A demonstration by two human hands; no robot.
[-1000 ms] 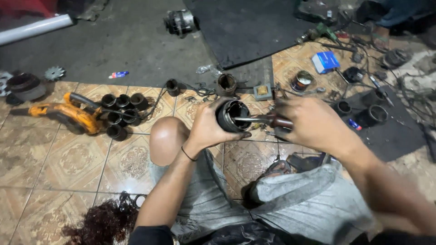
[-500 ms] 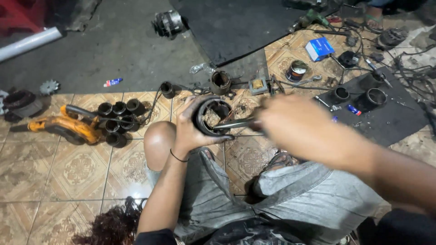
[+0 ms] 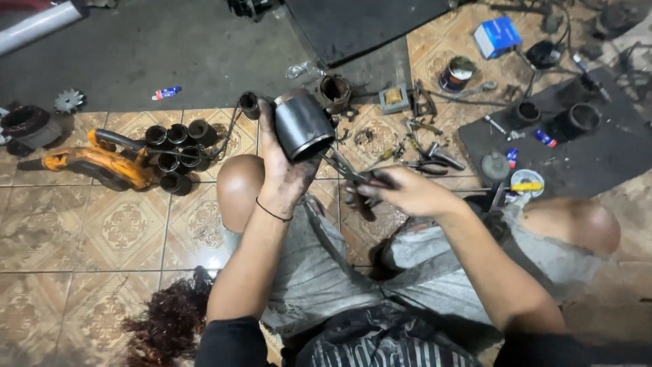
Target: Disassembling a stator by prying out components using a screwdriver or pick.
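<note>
Right hand [image 3: 401,191] closed around pliers [image 3: 350,173], tips aimed up-left toward the left hand. Left hand [image 3: 285,170], greasy, gripping a dark metal cylinder housing [image 3: 302,124] raised above the knees. Left of it: cluster of black sleeves [image 3: 175,151] and an orange power tool [image 3: 95,162] on the tiled floor [image 3: 122,224].

Floor-level repair workshop, greasy tiled floor [image 3: 115,231], scattered pliers [image 3: 424,102], metal cylinders [image 3: 178,153], orange power tool [image 3: 95,162]
</note>
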